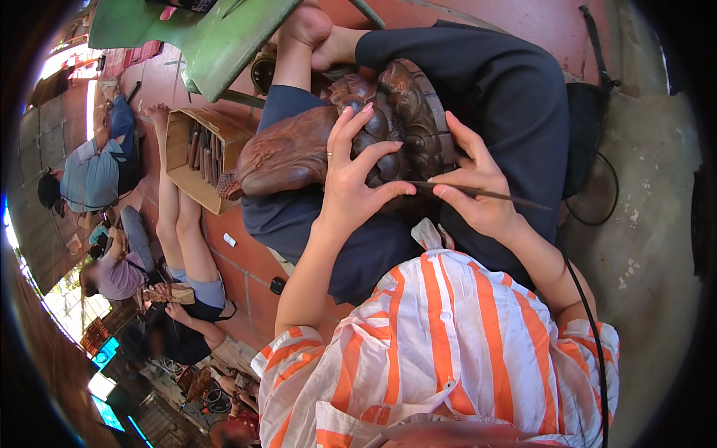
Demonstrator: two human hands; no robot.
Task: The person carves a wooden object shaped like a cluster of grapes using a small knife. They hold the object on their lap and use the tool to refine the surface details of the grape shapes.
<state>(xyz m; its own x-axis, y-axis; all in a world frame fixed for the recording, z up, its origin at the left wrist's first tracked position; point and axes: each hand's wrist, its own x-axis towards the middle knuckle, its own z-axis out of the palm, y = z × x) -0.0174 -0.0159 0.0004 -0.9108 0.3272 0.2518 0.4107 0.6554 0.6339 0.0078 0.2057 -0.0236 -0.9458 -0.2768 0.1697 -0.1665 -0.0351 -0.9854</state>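
Observation:
A dark brown carved wooden figure (pixel 299 149) lies across my lap on my dark trousers. My left hand (pixel 357 175) rests on its carved surface, fingers spread and thumb pressed toward the tool's tip. My right hand (pixel 474 183) grips a thin, long carving tool (pixel 508 196) like a pen; its tip meets the carving near my left thumb. I wear an orange and white striped shirt.
A cardboard box of carving tools (pixel 200 153) stands on the red tiled floor to the left. A green table (pixel 216 37) is at the top. Several other people (pixel 97 168) sit at the left. A black bag (pixel 586 127) and cable lie at the right.

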